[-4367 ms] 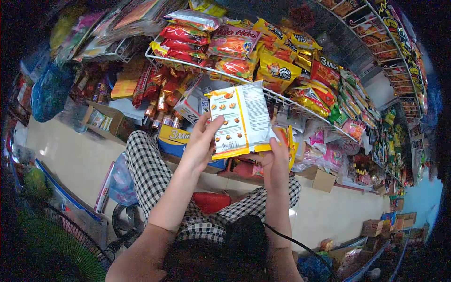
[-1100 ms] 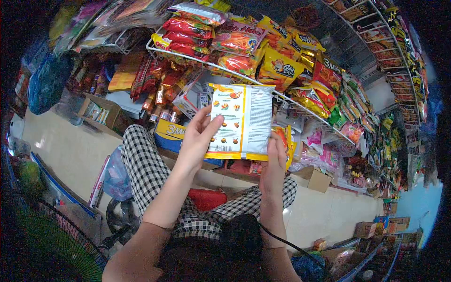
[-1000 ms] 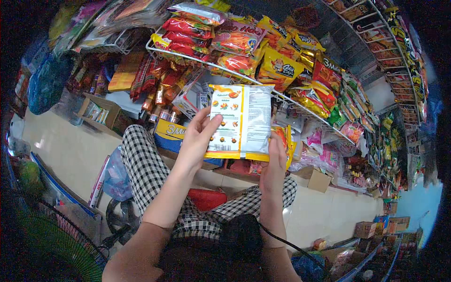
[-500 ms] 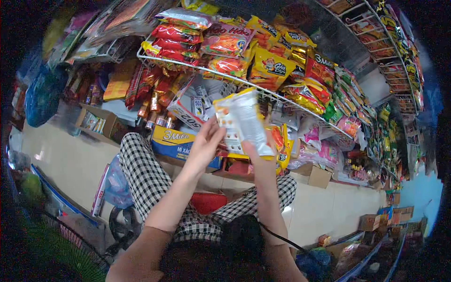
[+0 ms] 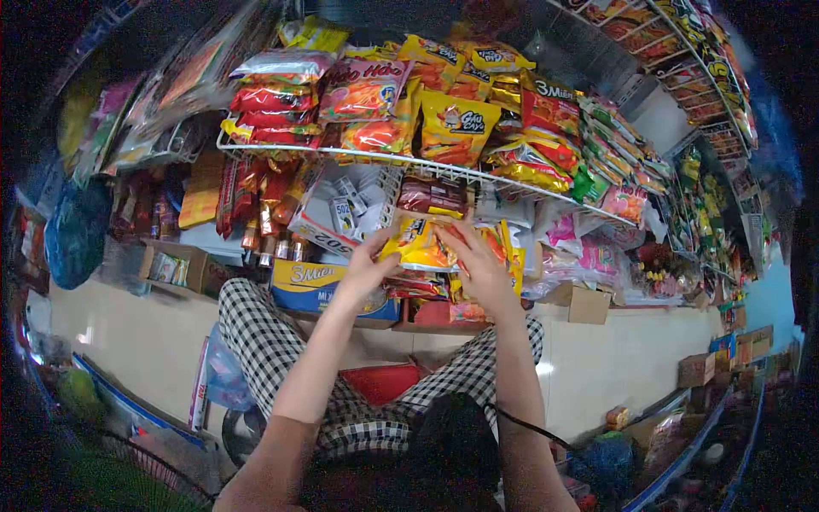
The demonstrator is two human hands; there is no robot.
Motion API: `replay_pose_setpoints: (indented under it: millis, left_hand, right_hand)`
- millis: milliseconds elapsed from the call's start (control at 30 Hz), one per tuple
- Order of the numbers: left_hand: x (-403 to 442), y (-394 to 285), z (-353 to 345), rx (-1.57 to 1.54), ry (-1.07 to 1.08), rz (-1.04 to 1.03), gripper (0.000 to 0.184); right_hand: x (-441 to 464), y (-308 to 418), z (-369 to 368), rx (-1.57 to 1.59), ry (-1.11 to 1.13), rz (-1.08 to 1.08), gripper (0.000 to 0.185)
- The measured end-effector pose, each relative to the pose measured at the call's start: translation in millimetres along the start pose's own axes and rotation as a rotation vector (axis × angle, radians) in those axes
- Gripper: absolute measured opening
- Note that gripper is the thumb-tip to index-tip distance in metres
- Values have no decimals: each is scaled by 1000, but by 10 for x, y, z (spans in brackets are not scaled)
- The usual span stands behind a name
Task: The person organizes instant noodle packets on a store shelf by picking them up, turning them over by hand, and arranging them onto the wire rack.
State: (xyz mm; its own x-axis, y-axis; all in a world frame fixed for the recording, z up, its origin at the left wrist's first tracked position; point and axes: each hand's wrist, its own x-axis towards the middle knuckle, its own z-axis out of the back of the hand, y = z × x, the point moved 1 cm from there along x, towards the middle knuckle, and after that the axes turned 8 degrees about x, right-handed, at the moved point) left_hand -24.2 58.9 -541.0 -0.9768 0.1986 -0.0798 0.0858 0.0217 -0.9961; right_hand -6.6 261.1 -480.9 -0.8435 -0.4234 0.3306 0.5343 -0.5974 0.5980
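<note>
The yellow packet (image 5: 420, 245), whose white printed back faced up a second ago, now shows its yellow pictured front and sits just on the near side of the white wire shelf (image 5: 409, 159), to the right of the blue-and-yellow carton (image 5: 309, 287). The left hand (image 5: 365, 273) grips its left edge with fingers partly closed; the right hand (image 5: 488, 271) holds its right side, fingers bent across the front, though the undersides seem hidden.

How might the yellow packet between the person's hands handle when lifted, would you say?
The yellow packet probably flexes, since its wrapper looks like thin film. Its shiny surface may feel slippery. Its flattish shape seems unlikely to roll.
</note>
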Motion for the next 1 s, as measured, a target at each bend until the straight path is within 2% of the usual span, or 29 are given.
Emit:
replay_pose_setpoints:
  millis: [33,67,100,167,200,233,300,333,400,467,500,533,800,933,967,1000]
  left_hand:
    - [75,78,-34,207,-26,-179,44]
    - [115,163,-67,243,-103,-271,42]
    - [126,208,-97,246,-99,-279,42]
    - [96,300,-124,255,-182,-161,41]
    - [40,312,-152,334,-197,-121,39]
    - [-5,382,-178,338,-198,-122,39]
    - [-76,441,-241,792,-308,-326,39]
    - [-100,479,-283,913,-355,-376,44]
    - [-107,351,-341,1005,-304,-437,46]
    - [-34,294,-380,1170,-223,-603,48]
    - [8,331,-386,1172,-228,-610,48]
    - [59,397,-391,1161,-176,-587,49]
    - [142,378,-359,1259,-41,-566,48]
    - [178,362,-341,1333,-72,-629,46]
    - [188,258,-315,1283,22,-600,43]
    - [213,124,-305,1234,113,-573,41]
  right_hand:
    - [-23,-37,-9,-102,-9,-70,61]
    - [-37,-85,-14,-206,-20,-140,62]
    - [-46,-145,-22,-209,-29,-139,62]
    - [-86,-303,-64,-415,-166,-131,64]
    - [-114,-385,-110,-433,-179,-220,59]
    - [-159,-454,-149,-430,-183,-219,59]
    - [-183,-464,-176,-383,-273,-287,53]
    - [-185,-458,-211,-380,-272,-288,53]
    - [-169,-387,-325,-131,-329,-232,47]
    - [-101,-368,-482,-223,-259,-164,46]
    - [-55,-352,-540,-317,-191,-93,46]
    - [-61,-328,-583,-377,-45,-145,40]
    - [-97,-536,-791,-336,-18,-182,45]
    - [-52,-519,-639,-391,27,-156,40]
    - [0,-451,-531,-428,57,-133,36]
    - [164,-285,-312,-238,122,-378,32]
